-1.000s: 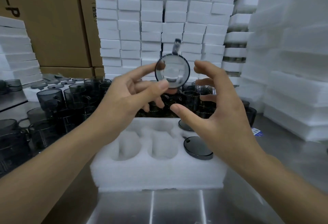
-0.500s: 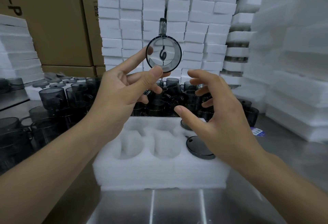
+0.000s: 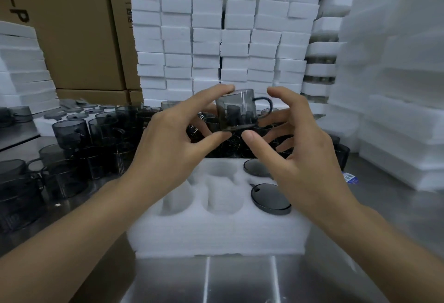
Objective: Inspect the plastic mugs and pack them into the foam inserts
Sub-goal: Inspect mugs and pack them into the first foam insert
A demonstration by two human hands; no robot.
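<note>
A smoky grey plastic mug (image 3: pixel 234 110), see-through and lying slightly tilted, is held in the air at the centre of the view, above the far edge of a white foam insert (image 3: pixel 216 233). Its thin loop handle points to the right. The left hand (image 3: pixel 168 149) pinches the mug, index finger along its top edge and thumb under its base. The right hand (image 3: pixel 305 158) is open, with its fingers spread and loosely curved around the handle side and its thumb just below the base; whether it touches the mug cannot be told. The foam insert sits on a steel table (image 3: pixel 240 283) and has round pockets; two on the left are hollow, and two on the right each hold a dark round piece (image 3: pixel 270 198). Many more loose grey mugs (image 3: pixel 72 129) crowd the table to the left and behind the insert. Stacked white foam blocks (image 3: pixel 216 38) form a wall at the back, with more foam piled at the right, and brown cardboard boxes (image 3: pixel 72 26) stand at the back left.
</note>
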